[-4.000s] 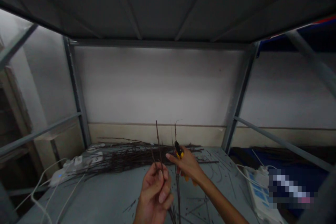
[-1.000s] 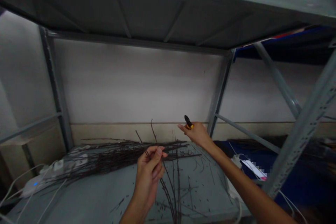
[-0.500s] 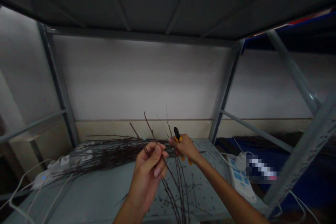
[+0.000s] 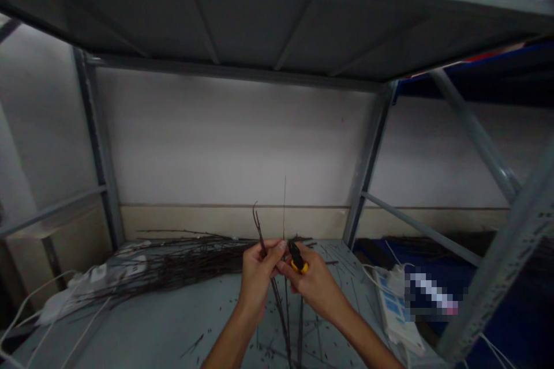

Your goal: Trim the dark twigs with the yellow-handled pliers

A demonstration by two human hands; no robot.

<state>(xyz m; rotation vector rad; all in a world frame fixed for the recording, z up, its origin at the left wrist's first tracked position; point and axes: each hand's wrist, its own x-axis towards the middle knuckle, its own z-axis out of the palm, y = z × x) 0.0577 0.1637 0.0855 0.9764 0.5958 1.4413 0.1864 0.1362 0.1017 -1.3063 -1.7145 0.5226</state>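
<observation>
Just changed: **left hand** (image 4: 257, 279) and **right hand** (image 4: 315, 288) drawn in close at the centre of the view, now level with each other, where the right stood higher a moment ago. Thin dark twigs (image 4: 272, 294) no longer fanned wide, now gathered into a narrow, nearly upright sheaf.

Left hand closed firmly, fingers curled round the twigs, with the tips rising toward 12 o'clock, one of them forked, and the lower ends trailing toward 6 o'clock, down to the shelf. Right hand closed round yellow-handled snips (image 4: 299, 266), black jaws angled up toward 12 o'clock, just beside the twigs. Whether the jaws stand parted, or bear on a twig, too small and too dark to tell.

Around the hands, a long bundle of dark twigs (image 4: 173, 265) lying at 9 o'clock on a grey steel shelf (image 4: 147, 328), short twig clippings (image 4: 197, 346) strewn at 7 o'clock. Farther out, a white power strip (image 4: 396, 317) at 4 o'clock, a second white power strip (image 4: 56, 308) with white cables at 9 o'clock, and a steel upright (image 4: 367, 167) at 1 o'clock.
</observation>
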